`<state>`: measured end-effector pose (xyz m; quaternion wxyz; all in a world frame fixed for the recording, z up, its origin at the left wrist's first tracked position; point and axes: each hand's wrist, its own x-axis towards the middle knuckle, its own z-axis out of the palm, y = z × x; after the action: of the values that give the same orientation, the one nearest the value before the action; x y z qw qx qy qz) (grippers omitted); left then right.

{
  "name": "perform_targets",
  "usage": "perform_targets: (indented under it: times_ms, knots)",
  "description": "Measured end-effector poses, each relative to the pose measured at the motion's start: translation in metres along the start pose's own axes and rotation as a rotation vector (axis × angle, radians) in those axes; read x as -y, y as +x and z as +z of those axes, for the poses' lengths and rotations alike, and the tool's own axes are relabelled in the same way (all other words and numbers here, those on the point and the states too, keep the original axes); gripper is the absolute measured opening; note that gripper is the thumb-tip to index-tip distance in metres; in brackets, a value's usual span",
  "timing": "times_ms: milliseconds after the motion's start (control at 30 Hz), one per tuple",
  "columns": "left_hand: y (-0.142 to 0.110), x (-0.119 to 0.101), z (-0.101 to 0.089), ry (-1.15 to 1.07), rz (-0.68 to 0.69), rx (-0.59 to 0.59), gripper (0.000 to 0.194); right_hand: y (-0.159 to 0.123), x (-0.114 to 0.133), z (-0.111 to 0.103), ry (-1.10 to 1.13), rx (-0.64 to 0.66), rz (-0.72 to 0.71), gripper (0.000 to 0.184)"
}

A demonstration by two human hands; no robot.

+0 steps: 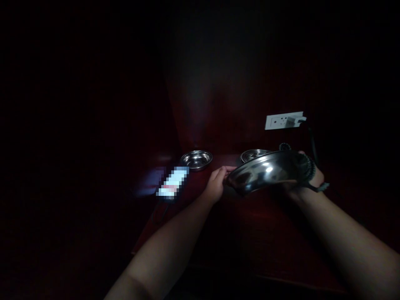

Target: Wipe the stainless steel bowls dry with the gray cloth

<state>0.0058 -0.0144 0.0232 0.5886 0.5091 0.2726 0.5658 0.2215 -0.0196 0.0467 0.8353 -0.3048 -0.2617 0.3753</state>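
metal bowl (265, 171) pinched at edge by left hand (216, 182); right hand (316, 177) part-hidden, grip can't be told — likely light, stiff, slick; best held two-sided.

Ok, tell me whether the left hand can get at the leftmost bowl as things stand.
Probably yes, if freed: the left hand seems to hold the raised bowl by its edge, but the way from there to the leftmost bowl looks free.

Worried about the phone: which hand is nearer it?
Left. The left hand is right of the phone, not touching it; the right hand is farther right, across the held bowl.
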Motion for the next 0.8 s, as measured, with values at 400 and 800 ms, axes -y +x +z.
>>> perform_targets:
  times_ms: [400, 800]
  knots:
    - [-0.017, -0.008, 0.019, -0.009, 0.048, -0.185, 0.047, -0.023, -0.008, 0.015, -0.272, -0.027, 0.28, 0.018]
    - [-0.008, -0.013, 0.029, -0.261, -0.094, -0.488, 0.026, -0.028, -0.007, 0.001, -0.825, 0.597, -0.344, 0.04]
